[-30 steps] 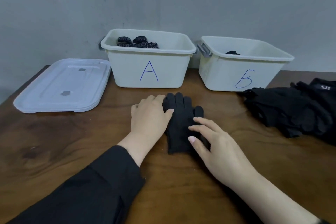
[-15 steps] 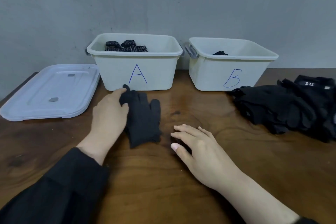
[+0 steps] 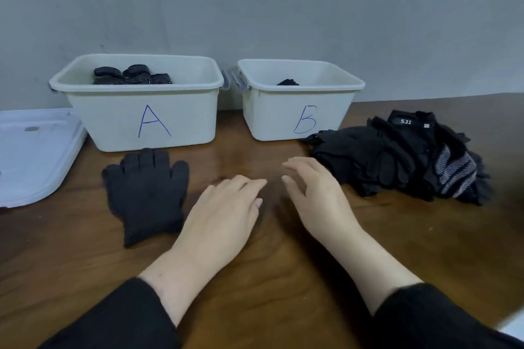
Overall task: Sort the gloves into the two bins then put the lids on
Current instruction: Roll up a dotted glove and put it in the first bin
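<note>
Both your left hand [image 3: 224, 215] and right hand [image 3: 317, 195] lay released, so the glove [image 3: 146, 193] before bin A [image 3: 136, 119] risked being left unsorted.

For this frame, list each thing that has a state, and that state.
White plastic bin marked A: lidless, holds dotted gloves.
White plastic bin marked B: lidless, little inside.
White plastic lid: flat on table.
Black knit glove: flat, untouched.
Pile of black gloves: unsorted.
Left hand: open.
Right hand: open.
</note>
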Demonstrator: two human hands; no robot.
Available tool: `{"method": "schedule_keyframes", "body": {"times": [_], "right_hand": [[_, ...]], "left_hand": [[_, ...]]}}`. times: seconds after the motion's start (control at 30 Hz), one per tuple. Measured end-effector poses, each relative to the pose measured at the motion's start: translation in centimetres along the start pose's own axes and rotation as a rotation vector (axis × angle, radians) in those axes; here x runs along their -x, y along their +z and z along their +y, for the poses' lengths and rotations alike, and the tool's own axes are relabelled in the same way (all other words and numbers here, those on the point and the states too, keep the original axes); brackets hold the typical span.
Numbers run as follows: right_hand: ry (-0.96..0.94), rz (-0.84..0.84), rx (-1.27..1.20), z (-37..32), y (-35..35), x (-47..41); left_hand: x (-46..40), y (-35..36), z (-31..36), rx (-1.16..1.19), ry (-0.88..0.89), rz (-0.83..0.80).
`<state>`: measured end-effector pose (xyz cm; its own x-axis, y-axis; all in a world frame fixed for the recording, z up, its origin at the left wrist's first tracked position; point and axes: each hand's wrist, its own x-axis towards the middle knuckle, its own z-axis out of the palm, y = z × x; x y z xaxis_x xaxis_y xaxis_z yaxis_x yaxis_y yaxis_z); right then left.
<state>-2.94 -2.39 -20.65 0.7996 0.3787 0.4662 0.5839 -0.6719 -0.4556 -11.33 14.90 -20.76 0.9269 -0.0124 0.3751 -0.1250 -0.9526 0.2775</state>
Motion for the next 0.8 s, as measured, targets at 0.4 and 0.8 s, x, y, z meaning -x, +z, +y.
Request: {"method": "schedule_keyframes", "body": {"times": [0.4,0.8], "right_hand": [[0.132,-0.166,0.75,10.8,-8.5,-5.1],[0.018,0.218,0.32,5.4,-13.2,-9.2]], "left_hand": [[-0.4,0.2,-0.4,0.034,0.017,-0.149],[-0.3,-0.4,-1.1,0.083,0.001,-0.056]]}}
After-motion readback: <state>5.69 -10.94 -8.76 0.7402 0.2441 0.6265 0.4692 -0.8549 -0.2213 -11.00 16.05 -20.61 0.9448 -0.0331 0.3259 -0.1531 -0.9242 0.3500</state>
